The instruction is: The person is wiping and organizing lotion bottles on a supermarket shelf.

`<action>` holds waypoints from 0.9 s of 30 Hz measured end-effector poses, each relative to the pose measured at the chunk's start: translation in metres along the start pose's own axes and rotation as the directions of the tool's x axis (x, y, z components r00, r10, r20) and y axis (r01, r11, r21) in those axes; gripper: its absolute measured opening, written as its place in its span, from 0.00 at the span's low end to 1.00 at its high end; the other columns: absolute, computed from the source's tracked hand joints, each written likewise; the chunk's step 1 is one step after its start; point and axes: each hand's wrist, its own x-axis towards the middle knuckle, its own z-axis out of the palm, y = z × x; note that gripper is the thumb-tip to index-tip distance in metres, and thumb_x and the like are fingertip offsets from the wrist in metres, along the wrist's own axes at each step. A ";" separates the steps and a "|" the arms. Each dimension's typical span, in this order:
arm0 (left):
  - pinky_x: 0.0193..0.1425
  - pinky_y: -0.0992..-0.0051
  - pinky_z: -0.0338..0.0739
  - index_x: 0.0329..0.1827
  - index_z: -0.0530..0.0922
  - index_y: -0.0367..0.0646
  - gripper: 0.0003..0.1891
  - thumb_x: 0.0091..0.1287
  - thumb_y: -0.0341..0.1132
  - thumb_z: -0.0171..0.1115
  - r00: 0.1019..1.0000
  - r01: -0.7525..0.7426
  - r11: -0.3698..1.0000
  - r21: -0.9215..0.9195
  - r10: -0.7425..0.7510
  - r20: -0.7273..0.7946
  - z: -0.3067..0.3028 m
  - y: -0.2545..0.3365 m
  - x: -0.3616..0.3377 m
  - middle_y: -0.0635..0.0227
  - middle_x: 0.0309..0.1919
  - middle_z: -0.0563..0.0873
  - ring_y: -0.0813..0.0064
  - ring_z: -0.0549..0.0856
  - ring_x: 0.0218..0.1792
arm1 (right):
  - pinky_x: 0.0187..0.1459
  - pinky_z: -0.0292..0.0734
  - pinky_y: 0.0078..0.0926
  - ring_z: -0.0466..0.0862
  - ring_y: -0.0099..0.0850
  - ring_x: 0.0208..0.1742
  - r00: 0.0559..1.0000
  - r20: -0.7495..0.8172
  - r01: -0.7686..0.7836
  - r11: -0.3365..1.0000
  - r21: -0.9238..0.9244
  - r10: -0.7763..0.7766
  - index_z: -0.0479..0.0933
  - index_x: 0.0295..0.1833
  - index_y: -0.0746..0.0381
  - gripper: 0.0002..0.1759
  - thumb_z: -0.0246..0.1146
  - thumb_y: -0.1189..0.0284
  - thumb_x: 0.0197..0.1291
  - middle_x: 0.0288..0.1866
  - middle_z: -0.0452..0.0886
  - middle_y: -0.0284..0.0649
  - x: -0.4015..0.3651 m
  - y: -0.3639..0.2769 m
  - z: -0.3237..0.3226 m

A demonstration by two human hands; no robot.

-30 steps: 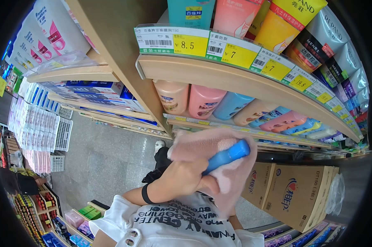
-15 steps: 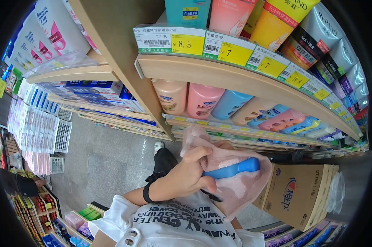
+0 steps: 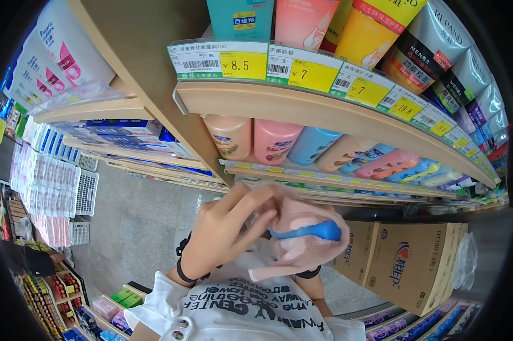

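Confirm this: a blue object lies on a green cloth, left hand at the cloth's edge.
Wrong colour: the head view shows the cloth is pink, not green. The blue object does lie on it, left hand at its edge.

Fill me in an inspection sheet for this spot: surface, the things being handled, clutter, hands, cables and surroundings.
Surface: wooden shelf ahead, with price labels along its edge.
Things handled: pink cloth, with a blue item lying against it, partly covered.
Clutter: cardboard packaging at the right, with clear plastic beside it.
Left hand: fingers bent, at the cloth's edge; grip unclear.
Right hand: hidden, apparently behind the cloth; a dark wristband shows.
Cables: nothing seen.
Surroundings: tubes above the labels, bottles on the level below, grey floor at the left.
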 end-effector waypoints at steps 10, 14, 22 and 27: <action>0.20 0.78 0.65 0.32 0.81 0.52 0.17 0.36 0.35 0.74 0.864 -0.437 0.881 0.184 0.467 -0.185 -0.008 0.006 -0.006 0.70 0.28 0.69 0.75 0.71 0.20 | 0.37 0.73 0.26 0.80 0.37 0.35 0.949 0.178 -0.306 0.894 0.326 0.260 0.75 0.40 0.67 0.21 0.70 0.69 0.38 0.35 0.80 0.44 0.011 -0.006 0.002; 0.23 0.78 0.65 0.34 0.80 0.53 0.20 0.34 0.39 0.75 0.909 -0.298 0.917 0.265 0.358 -0.216 -0.004 0.009 -0.005 0.70 0.29 0.68 0.75 0.71 0.22 | 0.37 0.73 0.26 0.80 0.37 0.35 0.956 0.124 -0.292 0.873 0.390 0.265 0.75 0.42 0.68 0.21 0.69 0.71 0.40 0.35 0.80 0.45 0.013 -0.006 0.006; 0.25 0.76 0.67 0.37 0.79 0.48 0.24 0.30 0.39 0.72 0.896 -0.418 0.893 0.168 0.435 -0.086 0.002 0.005 -0.001 0.70 0.31 0.72 0.71 0.73 0.24 | 0.33 0.73 0.31 0.80 0.40 0.32 0.982 0.129 -0.129 0.988 -0.079 0.139 0.73 0.44 0.68 0.27 0.72 0.67 0.36 0.32 0.78 0.45 0.021 -0.030 0.002; 0.28 0.75 0.71 0.36 0.78 0.41 0.22 0.35 0.39 0.71 0.853 -0.461 0.869 0.182 0.490 -0.180 0.010 -0.002 -0.005 0.64 0.33 0.78 0.67 0.76 0.27 | 0.33 0.73 0.31 0.79 0.42 0.32 0.990 0.135 -0.025 0.995 -0.099 0.038 0.73 0.45 0.66 0.29 0.72 0.65 0.35 0.32 0.77 0.46 0.020 -0.022 0.004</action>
